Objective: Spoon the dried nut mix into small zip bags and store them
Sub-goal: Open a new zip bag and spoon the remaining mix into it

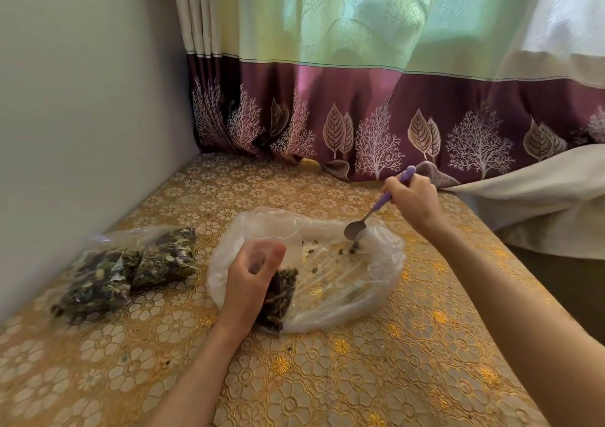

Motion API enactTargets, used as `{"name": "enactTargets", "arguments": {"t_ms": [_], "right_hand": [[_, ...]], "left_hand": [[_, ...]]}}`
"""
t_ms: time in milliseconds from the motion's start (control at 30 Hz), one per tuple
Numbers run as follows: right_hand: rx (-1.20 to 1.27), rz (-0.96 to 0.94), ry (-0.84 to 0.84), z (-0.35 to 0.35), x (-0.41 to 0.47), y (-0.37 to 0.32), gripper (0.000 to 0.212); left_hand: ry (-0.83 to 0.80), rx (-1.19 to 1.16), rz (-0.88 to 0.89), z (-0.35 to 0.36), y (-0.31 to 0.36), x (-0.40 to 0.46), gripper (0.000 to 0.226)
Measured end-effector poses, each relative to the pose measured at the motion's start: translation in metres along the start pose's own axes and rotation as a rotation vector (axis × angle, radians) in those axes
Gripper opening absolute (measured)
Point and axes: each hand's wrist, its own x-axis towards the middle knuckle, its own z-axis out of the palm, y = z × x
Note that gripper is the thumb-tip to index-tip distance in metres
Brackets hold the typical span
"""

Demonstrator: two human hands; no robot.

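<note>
I'm curling my left hand (252, 282) around a half-filled small zip bag (278, 295), holding it over the big plastic bag (376, 263). My right hand (414, 197) is gripping the purple spoon (370, 213), its bowl touching the last nut mix (352, 248).

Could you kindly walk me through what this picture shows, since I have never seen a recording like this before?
There is no machine here: a camera worn on a person's head looks down at their two bare hands. The right hand holds a purple-handled spoon, its bowl down among the last bits in a large, nearly empty plastic bag. The left hand holds a small zip bag, partly filled with the dark mix. Filled bags lie to the left on the patterned tablecloth.
</note>
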Motion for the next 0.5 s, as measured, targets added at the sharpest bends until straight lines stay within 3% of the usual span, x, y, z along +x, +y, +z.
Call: {"name": "enactTargets", "arguments": {"t_ms": [233,367,500], "right_hand": [[-0.074,-0.084,-0.168,0.001,0.012,0.002,0.021],[-0.09,-0.074,-0.174,0.006,0.019,0.008,0.024],[-0.062,0.014,-0.133,0.008,0.028,0.017,0.023]], "left_hand": [[0.024,0.013,0.02,0.0,0.001,0.0,0.03],[0.041,0.031,0.034,0.0,0.003,-0.001,0.063],[0.035,0.04,0.031,0.0,0.003,0.0,0.057]]}}
